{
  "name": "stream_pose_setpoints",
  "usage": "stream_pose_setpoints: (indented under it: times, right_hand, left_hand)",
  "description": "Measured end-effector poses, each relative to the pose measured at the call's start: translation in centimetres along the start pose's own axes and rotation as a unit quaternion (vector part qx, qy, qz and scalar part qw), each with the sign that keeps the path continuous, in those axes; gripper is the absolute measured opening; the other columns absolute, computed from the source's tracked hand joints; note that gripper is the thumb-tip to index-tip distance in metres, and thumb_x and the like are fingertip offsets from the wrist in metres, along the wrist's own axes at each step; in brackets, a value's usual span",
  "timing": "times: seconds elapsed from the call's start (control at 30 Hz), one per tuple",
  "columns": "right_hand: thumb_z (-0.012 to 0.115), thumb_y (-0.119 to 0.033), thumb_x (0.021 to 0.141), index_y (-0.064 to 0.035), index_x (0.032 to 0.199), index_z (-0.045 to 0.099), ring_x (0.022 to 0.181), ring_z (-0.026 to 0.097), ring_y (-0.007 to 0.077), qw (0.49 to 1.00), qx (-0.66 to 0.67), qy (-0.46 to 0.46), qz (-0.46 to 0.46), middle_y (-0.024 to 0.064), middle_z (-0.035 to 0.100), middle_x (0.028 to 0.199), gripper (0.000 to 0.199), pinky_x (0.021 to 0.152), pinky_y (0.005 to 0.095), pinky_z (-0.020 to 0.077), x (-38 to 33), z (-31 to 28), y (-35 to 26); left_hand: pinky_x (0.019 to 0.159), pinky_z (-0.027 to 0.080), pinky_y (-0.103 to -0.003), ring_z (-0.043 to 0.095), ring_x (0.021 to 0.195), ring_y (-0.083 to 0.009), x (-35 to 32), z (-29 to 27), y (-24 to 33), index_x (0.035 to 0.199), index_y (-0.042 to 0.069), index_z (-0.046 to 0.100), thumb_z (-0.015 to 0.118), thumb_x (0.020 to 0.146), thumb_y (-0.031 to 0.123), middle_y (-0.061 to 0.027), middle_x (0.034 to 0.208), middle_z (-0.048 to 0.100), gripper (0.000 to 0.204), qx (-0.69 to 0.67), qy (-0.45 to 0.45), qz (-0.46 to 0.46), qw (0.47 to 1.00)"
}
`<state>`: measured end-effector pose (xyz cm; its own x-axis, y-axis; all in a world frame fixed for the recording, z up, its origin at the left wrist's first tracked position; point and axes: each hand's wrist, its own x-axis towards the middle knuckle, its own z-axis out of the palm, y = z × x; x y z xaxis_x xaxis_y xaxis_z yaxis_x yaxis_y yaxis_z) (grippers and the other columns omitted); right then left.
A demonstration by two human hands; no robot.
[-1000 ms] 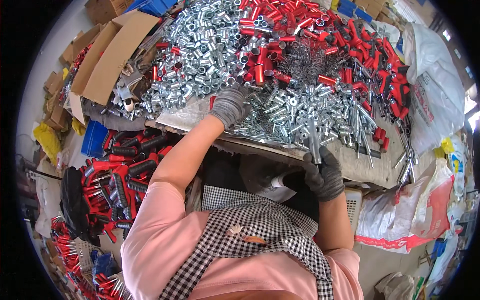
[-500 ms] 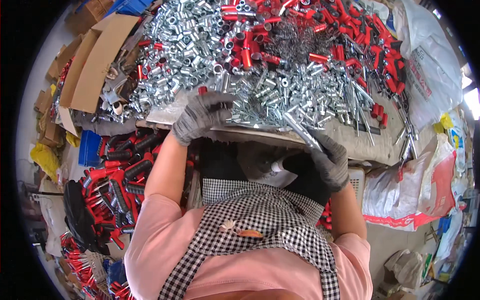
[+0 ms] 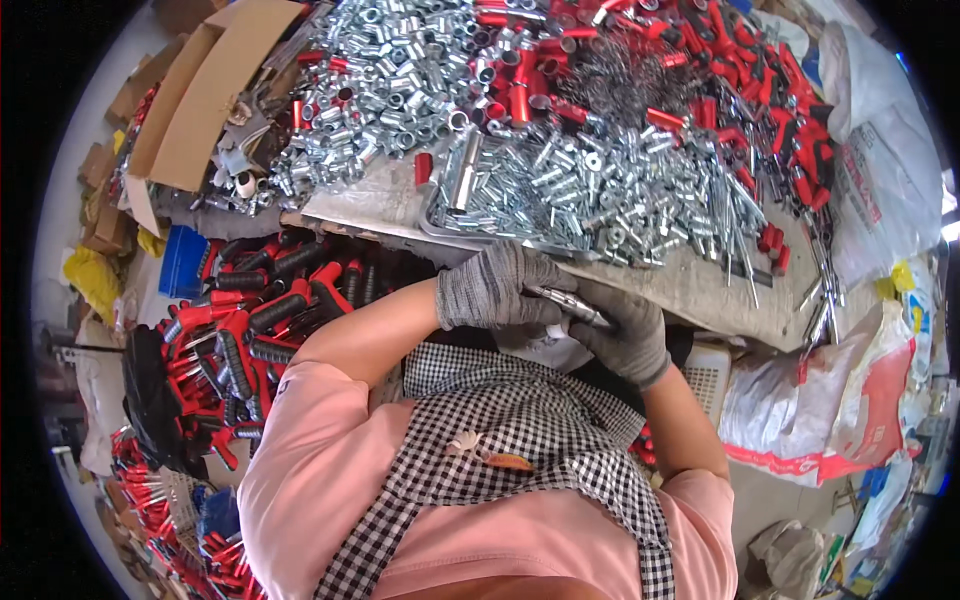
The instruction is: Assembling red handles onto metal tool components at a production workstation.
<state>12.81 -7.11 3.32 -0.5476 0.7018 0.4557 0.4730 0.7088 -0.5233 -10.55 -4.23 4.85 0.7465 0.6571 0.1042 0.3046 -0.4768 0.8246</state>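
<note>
Both my hands wear grey knitted gloves and meet in front of the bench edge. My right hand (image 3: 625,338) is closed around a slim silver metal tube (image 3: 572,303), which slants between the gloves. At its other end, the fingers of my left hand (image 3: 500,285) are curled and pinch the tip; whether a small part sits between them is hidden. Just beyond the gloves, a shallow metal tray (image 3: 445,232) holds many small silver pins and fittings. A larger shiny tube (image 3: 465,172) lies at the tray's left end, beside a short red sleeve (image 3: 423,168).
Heaped on the bench are silver collars (image 3: 390,90), red sleeves (image 3: 520,90), dark springs (image 3: 630,80) and red-and-black handles (image 3: 790,130). Cardboard boxes (image 3: 215,90) stand at the left. Below them is a pile of red-and-black tools (image 3: 240,350). White sacks (image 3: 800,410) sit at the right.
My left hand has come off the tray's edge, moving right and nearer to meet the right hand. The right hand has drawn the metal tube slightly inward and tilted it flatter.
</note>
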Motion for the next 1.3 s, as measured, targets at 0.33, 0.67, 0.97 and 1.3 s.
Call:
stream_pose_setpoints:
  times: [0.33, 0.67, 0.97, 1.3]
  right_hand:
    - [0.078, -0.015, 0.072, 0.0003, 0.100, 0.065, 0.073, 0.062, 0.0101, 0.935, 0.221, 0.086, 0.263, 0.0075, 0.067, 0.081, 0.035, 0.067, 0.0258, 0.0505, -2.4, 0.0, 0.0]
    - [0.076, -0.018, 0.074, 0.0006, 0.099, 0.066, 0.074, 0.061, 0.0105, 0.939, 0.183, 0.095, 0.275, 0.0063, 0.067, 0.081, 0.033, 0.069, 0.0255, 0.0501, -2.8, -1.4, -0.9]
    - [0.078, -0.015, 0.068, -0.0019, 0.096, 0.068, 0.068, 0.063, 0.0116, 0.936, 0.234, 0.093, 0.246, 0.0077, 0.068, 0.079, 0.032, 0.065, 0.0256, 0.0507, -4.3, -0.3, 0.1]
    - [0.076, -0.012, 0.067, -0.0017, 0.094, 0.068, 0.069, 0.064, 0.0142, 0.937, 0.217, 0.032, 0.272, 0.0081, 0.068, 0.079, 0.030, 0.067, 0.0271, 0.0513, -4.2, -2.3, -0.8]
  left_hand:
    - [0.093, 0.043, -0.040, 0.053, 0.113, -0.0334, 0.9, -5.2, -6.1, 0.131, 0.001, 0.042, 0.072, 0.073, 0.048, -0.0222, 0.127, 0.051, 0.080, 0.351, 0.290, -0.363, 0.813]
    - [0.057, 0.049, -0.026, 0.060, 0.068, -0.0130, -5.2, -6.9, -3.6, 0.099, -0.001, 0.065, 0.070, 0.075, 0.011, -0.0044, 0.080, 0.064, 0.027, -0.126, 0.373, -0.057, 0.918]
    - [0.084, 0.047, -0.030, 0.060, 0.095, -0.0153, -6.1, -4.3, -0.9, 0.108, 0.002, 0.063, 0.081, 0.069, 0.019, -0.0057, 0.102, 0.064, 0.046, -0.158, 0.127, -0.062, 0.977]
    - [0.088, 0.046, -0.031, 0.060, 0.101, -0.0174, -5.6, -3.2, -1.6, 0.111, 0.003, 0.062, 0.078, 0.073, 0.017, -0.0079, 0.106, 0.064, 0.044, -0.153, 0.105, -0.059, 0.981]
